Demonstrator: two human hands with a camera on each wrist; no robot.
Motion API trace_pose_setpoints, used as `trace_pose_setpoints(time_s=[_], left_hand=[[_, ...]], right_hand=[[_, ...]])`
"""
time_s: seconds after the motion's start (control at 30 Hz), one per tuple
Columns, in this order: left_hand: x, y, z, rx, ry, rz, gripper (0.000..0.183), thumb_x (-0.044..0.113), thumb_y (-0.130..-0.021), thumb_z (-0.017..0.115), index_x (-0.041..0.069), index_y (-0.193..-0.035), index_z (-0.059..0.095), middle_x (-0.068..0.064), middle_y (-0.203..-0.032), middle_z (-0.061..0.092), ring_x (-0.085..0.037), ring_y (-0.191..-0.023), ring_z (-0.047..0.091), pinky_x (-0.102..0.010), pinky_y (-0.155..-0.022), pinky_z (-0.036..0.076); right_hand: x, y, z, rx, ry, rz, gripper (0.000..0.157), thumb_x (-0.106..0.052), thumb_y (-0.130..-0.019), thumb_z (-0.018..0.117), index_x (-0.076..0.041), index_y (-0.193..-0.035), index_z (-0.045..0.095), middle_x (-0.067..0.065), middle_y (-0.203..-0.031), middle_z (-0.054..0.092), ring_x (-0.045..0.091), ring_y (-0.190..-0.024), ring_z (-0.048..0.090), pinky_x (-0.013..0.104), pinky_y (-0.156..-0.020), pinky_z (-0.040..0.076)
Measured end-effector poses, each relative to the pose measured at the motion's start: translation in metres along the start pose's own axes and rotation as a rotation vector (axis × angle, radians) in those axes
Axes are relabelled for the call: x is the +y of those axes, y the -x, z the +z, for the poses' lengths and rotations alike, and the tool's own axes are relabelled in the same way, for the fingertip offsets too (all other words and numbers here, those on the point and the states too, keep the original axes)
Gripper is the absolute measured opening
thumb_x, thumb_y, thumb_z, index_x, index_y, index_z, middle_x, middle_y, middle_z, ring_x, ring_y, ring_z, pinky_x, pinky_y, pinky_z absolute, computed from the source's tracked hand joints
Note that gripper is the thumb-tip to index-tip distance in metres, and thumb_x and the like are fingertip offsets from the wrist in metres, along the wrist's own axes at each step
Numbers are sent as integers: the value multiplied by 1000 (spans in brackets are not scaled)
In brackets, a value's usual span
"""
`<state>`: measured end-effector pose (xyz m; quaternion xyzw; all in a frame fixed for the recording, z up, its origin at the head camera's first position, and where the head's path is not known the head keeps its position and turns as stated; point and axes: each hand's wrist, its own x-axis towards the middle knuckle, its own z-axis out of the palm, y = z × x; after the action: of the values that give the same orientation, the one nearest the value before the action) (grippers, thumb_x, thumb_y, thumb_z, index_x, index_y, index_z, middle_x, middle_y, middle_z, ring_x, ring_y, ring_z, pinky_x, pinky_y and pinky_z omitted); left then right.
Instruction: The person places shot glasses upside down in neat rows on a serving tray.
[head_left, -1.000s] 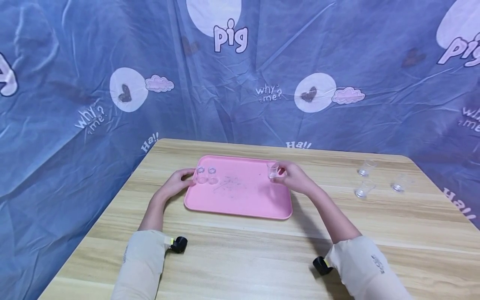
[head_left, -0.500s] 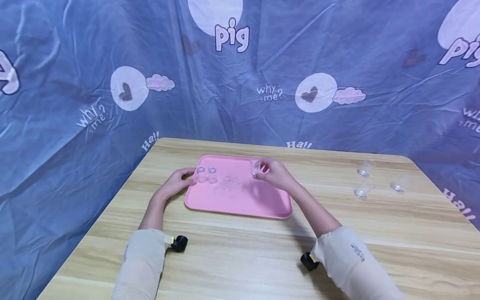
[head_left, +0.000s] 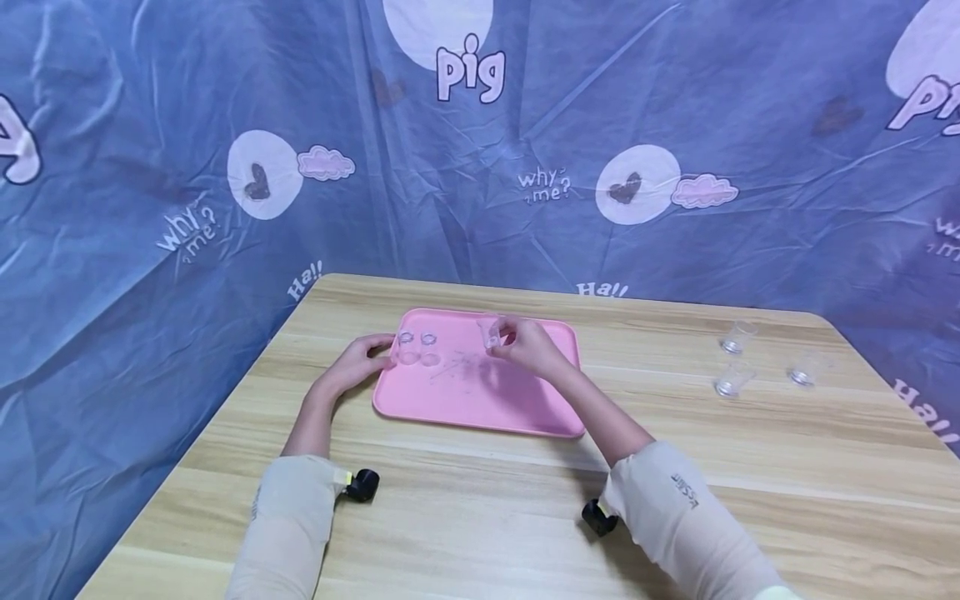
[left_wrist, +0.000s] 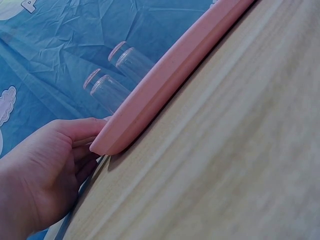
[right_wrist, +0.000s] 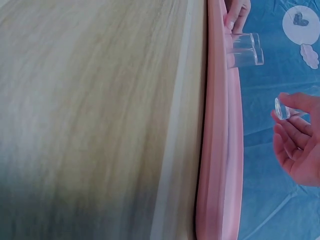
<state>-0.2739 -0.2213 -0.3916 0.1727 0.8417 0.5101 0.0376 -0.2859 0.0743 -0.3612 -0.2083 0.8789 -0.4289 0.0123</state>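
My left hand [head_left: 358, 365] grips the left rim of a pink tray [head_left: 480, 408], its thumb over the edge. In the left wrist view the thumb lies on the rim and the other fingers are partly hidden behind it. Two clear shot glasses, the left one [head_left: 407, 348] and the right one [head_left: 429, 348], stand side by side, mouth down, near that hand. Above the tray's middle, my right hand [head_left: 527, 346] pinches another clear shot glass [head_left: 490, 332]. Thumb and fingertips hold this glass near its thick base [right_wrist: 281, 108], which points down.
Several more clear things stand at the right of the wooden table [head_left: 465, 517]: a back glass [head_left: 738, 337], a front glass [head_left: 731, 380] and a right glass [head_left: 806, 369]. A blue printed cloth [head_left: 450, 225] hangs behind the table.
My right hand has carried its glass leftward, from the tray's right side to above its middle. The left hand keeps its grip on the rim, and the two standing glasses stay put.
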Motion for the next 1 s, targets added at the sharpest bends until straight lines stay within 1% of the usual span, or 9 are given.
trace_pose_setpoints(time_s=[0.07,0.23,0.3,0.37,0.47,0.57,0.7,0.87,1.0], left_hand=[[0,0,0,-2,3,1,43,-8,-83,55,-20,-123,43,-34,-128,41,-44,-124,32,-48,-106,21],[0,-2,0,0,1,-4,44,-7,-83,56,-19,-123,43,-33,-129,41,-43,-124,32,-47,-107,21],[-1,-2,0,0,-2,-7,44,-7,-83,56,-19,-124,43,-33,-129,41,-43,-125,32,-47,-107,20],[-1,-2,0,1,-5,-11,45,-6,-83,56,-19,-124,43,-32,-130,41,-43,-125,32,-47,-107,20],[-2,-2,0,1,3,-20,44,-6,-83,56,-18,-124,43,-32,-130,41,-42,-125,31,-47,-107,20],[-2,-1,0,2,5,-21,44,-6,-84,56,-18,-124,43,-32,-130,41,-42,-125,31,-47,-107,20],[-2,-1,0,2,1,-8,44,-7,-83,56,-19,-123,43,-33,-130,41,-43,-125,32,-47,-107,21],[-1,-1,0,1,2,2,44,-7,-83,56,-20,-123,42,-34,-129,41,-44,-124,32,-48,-107,21],[-1,-1,-1,1,8,-10,44,-7,-83,56,-19,-124,42,-33,-130,40,-43,-125,32,-48,-107,20]], right_hand=[[1,0,1,-11,6,1,18,-5,-77,68,0,-93,62,7,-83,61,21,-79,56,28,-67,49],[2,-1,3,-17,90,-18,21,-5,-78,68,2,-97,64,7,-90,62,20,-78,54,27,-65,46],[2,-1,4,-14,121,-21,21,-5,-79,68,2,-98,64,7,-90,62,19,-76,52,26,-63,45],[1,-2,6,-13,126,-14,20,-6,-80,68,2,-98,64,7,-89,61,18,-75,51,26,-62,44],[-1,-5,8,-4,119,-5,18,-10,-81,69,0,-96,65,6,-89,60,18,-76,51,26,-62,43],[-5,-8,9,11,114,-16,16,-12,-82,68,-2,-94,65,7,-92,61,19,-79,53,28,-67,45],[-9,-12,12,27,101,-32,15,-9,-83,67,-1,-96,65,8,-95,64,22,-82,57,31,-73,48],[-12,-16,17,77,23,-5,24,-4,-79,69,2,-101,61,12,-93,62,25,-83,57,33,-75,48],[-14,-20,22,109,-37,13,26,-3,-77,72,3,-99,60,13,-93,61,27,-82,55,32,-73,48]])
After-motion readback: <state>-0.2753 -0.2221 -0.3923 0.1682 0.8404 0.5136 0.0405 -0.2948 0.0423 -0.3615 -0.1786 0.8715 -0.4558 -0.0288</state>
